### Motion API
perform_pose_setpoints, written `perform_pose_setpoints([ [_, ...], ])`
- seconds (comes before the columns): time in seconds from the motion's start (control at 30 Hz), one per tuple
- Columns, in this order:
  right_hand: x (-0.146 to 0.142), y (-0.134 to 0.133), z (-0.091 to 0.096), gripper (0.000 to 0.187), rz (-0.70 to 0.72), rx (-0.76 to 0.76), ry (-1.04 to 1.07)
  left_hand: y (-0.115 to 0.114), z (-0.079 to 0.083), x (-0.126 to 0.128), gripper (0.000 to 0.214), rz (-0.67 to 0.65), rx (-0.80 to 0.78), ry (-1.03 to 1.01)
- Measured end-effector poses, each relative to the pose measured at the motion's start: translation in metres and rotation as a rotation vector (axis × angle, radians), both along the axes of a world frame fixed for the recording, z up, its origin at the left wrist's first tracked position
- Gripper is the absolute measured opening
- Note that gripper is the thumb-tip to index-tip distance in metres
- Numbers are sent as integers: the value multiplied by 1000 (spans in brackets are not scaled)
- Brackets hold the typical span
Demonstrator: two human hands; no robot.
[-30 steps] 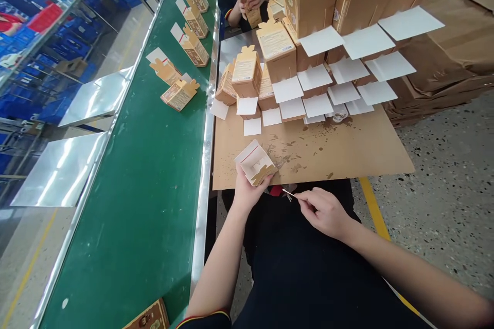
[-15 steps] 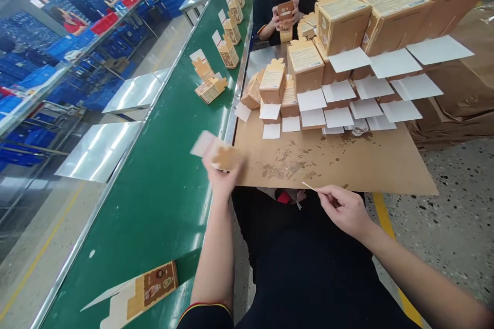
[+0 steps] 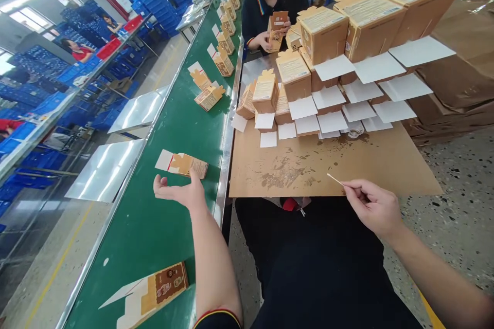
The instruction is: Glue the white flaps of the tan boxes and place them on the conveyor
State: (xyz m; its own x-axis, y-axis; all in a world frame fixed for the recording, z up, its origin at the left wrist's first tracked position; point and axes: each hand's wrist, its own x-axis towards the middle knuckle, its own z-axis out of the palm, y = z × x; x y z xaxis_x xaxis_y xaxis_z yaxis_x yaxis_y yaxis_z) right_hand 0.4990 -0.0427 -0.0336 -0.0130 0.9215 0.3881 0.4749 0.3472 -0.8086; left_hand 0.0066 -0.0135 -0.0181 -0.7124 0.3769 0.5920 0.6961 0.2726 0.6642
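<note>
My left hand [image 3: 181, 190] is open over the green conveyor belt [image 3: 150, 236], its fingers spread just below a small brown carton [image 3: 195, 165]. That carton lies on the belt with its white flap pointing left. Whether my thumb touches the carton, I cannot tell. In my right hand [image 3: 372, 205] a thin cotton swab [image 3: 335, 179] is pinched, its tip pointing left above the cardboard sheet [image 3: 366, 169]. Closer to me on the belt lies another carton [image 3: 170, 286] with an open white flap. Dark wet-looking marks cover part of the sheet.
Stacked cartons [image 3: 324, 36] with white flaps hanging out fill the back of the cardboard sheet. A clear round container [image 3: 355, 130] sits beneath the flaps. Several cartons line the far belt. Across the table a co-worker [image 3: 274, 0] holds a carton [image 3: 277, 31]. A metal rail [image 3: 226, 164] edges the belt.
My left hand has moved left and let go of the carton, which now lies on the belt. My right hand, still with the swab, sits slightly further right. The view has shifted.
</note>
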Motion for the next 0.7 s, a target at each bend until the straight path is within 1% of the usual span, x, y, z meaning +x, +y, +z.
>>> perform_pose_setpoints([
  [0.03, 4, 0, 1, 17, -17, 4, -5, 11, 3, 13, 79, -5, 64, 69],
  [0.07, 7, 2, 2, 17, -27, 8, -13, 25, 5, 26, 65, -79, 94, 112],
  [0.1, 9, 4, 4, 16, -29, 15, -21, 43, 6, 40, 53, -226, 63, 138],
  [0.17, 8, 9, 10, 15, -11, 36, -35, 83, 4, 66, 37, -578, -110, 155],
  [0.2, 6, 12, 12, 14, 9, 49, -37, 103, 2, 77, 38, -732, -219, 153],
  [0.23, 4, 15, 15, 15, 29, 60, -35, 121, -2, 85, 42, -836, -326, 141],
  [0.27, 2, 17, 18, 16, 43, 66, -30, 135, -7, 91, 47, -893, -423, 120],
  [0.3, 1, 18, 19, 17, 50, 71, -22, 146, -12, 96, 52, -902, -501, 90],
  [0.37, 2, 20, 21, 19, 38, 69, -7, 156, -22, 100, 57, -839, -583, 27],
  [0.43, 5, 20, 20, 20, 5, 66, 8, 152, -30, 100, 57, -808, -567, -1],
  [0.53, 13, 19, 17, 18, -40, 68, 27, 130, -36, 100, 51, -870, -463, 15],
  [0.6, 18, 19, 17, 16, -57, 65, 34, 104, -38, 105, 46, -892, -426, 27],
  [0.7, 25, 21, 18, 16, -87, 60, 34, 51, -39, 122, 43, -859, -456, 65],
])
